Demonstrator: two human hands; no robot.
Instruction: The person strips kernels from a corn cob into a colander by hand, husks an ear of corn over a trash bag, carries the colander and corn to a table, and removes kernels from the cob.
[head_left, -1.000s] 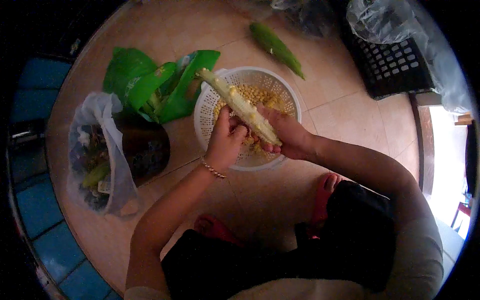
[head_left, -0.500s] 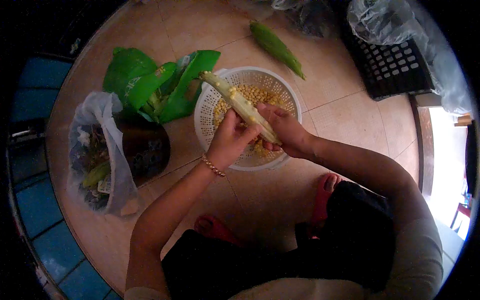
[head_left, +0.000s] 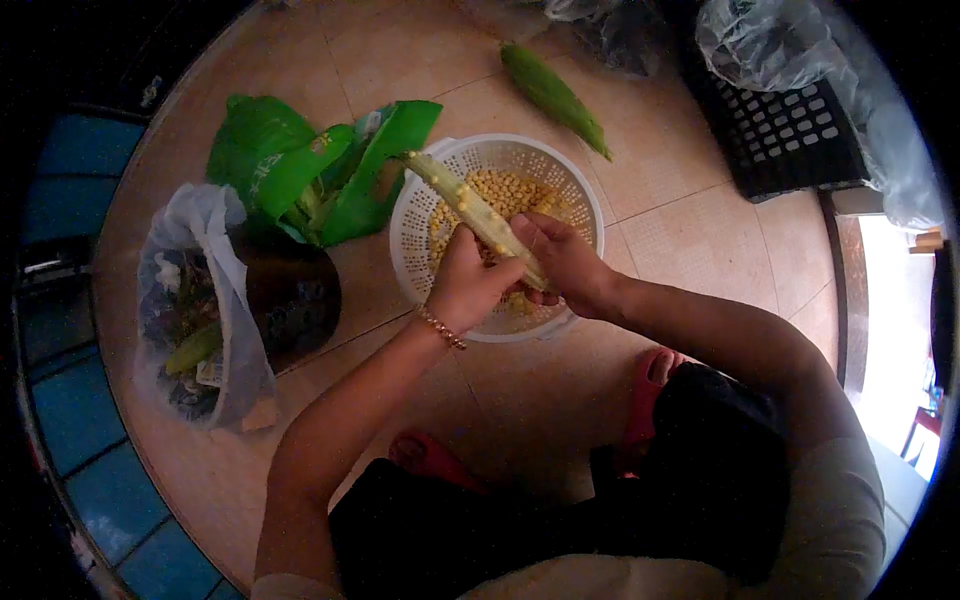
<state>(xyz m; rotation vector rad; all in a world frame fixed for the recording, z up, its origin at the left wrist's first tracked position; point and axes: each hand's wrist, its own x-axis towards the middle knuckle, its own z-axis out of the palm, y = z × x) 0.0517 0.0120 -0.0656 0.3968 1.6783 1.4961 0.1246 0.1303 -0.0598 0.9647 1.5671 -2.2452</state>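
Note:
A mostly bare corn cob with a few yellow kernels left on it slants over a white perforated basket. My right hand grips the cob's lower end. Wrapped against the cob's left side is my left hand, wearing a beaded bracelet; its thumb lies near the lower part of the cob. Loose yellow kernels lie in the basket below. The fingertips of both hands are partly hidden by the cob.
An ear in green husk lies on the tiled floor beyond the basket. To the left are a green bag holding husks and a translucent plastic bag of scraps. A black crate with plastic stands at the upper right.
The cob has turned in the hands and shows more of its bare side. My left hand has shifted slightly right along it, its thumb moving toward the right hand.

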